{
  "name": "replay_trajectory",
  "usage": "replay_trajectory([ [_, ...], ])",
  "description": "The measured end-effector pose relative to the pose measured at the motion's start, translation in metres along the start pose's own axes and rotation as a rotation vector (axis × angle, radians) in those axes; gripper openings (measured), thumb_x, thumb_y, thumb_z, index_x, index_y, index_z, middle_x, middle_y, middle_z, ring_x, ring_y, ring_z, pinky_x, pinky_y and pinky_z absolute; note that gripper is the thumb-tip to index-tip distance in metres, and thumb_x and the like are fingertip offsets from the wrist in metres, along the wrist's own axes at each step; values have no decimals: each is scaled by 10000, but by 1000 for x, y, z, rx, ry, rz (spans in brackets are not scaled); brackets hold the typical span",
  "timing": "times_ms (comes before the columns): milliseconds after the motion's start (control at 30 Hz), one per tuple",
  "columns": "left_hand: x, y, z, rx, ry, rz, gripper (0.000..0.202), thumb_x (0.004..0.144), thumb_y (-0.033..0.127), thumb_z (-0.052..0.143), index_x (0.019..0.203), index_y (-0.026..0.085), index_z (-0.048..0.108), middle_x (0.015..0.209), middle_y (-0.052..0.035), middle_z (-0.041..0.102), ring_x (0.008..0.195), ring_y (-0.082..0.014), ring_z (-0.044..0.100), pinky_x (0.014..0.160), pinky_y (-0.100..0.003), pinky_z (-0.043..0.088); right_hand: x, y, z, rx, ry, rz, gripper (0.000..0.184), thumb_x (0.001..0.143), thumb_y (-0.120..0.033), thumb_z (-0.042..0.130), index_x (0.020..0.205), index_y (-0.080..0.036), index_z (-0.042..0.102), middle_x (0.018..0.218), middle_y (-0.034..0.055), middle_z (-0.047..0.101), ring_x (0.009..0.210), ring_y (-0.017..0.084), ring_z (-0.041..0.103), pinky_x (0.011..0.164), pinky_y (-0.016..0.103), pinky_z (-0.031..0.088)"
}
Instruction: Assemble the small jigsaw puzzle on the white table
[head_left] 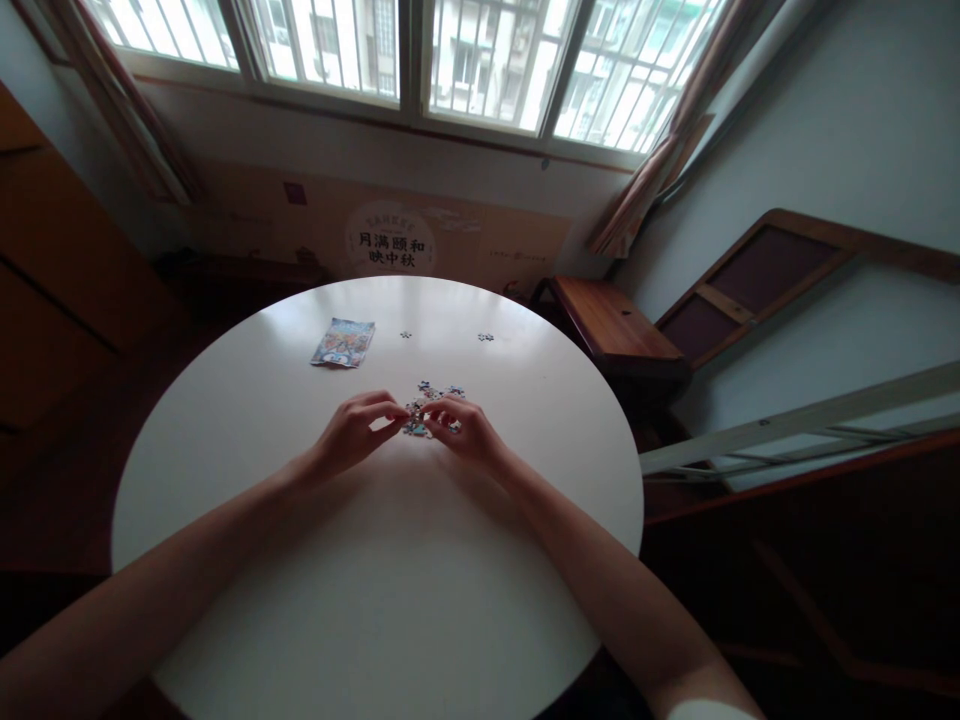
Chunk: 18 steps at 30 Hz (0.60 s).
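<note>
A loose heap of small jigsaw pieces (pixel 430 393) lies on the white round table (pixel 360 600), with both my hands over its near side. My left hand (pixel 364 425) is closed in a pinch at the heap's left edge, thumb and forefinger on what looks like a single piece. From the right, my right hand (pixel 466 432) reaches in with thumb and fingers curled close together among the pieces. Whatever sits between those fingertips is too small to make out. Part of the heap is hidden behind the right fingers.
A colourful printed packet (pixel 343 343) lies flat at the back left of the table. Two small clusters of pieces, one at the back middle (pixel 406 335) and one further right (pixel 486 338), lie apart. A wooden bench (pixel 611 315) stands beyond the table's right edge.
</note>
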<state>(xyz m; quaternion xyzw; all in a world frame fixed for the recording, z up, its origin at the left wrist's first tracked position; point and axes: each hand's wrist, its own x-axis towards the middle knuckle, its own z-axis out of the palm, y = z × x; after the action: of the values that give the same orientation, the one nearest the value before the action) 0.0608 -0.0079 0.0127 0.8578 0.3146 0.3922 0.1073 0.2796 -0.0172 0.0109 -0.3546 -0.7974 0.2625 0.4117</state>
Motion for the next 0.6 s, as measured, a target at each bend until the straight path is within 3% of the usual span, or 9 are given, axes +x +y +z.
replay_trajectory([
  [267,2,5,-2,-6,19,-26,114,856,238,599,851,171,691,784,-51,658,704,-134,608,670,-250,486,-1,0,-2,-99,12,28,157,842,-233,606,976,-180,669,849,27,640,651,93,577,664,228,472],
  [600,3,6,-3,-11,37,-34,123,859,242,592,838,171,690,767,-47,649,688,-130,600,661,-248,485,-1,1,-5,-117,-20,-37,153,864,-227,575,948,-172,690,841,43,636,692,113,581,698,249,468],
])
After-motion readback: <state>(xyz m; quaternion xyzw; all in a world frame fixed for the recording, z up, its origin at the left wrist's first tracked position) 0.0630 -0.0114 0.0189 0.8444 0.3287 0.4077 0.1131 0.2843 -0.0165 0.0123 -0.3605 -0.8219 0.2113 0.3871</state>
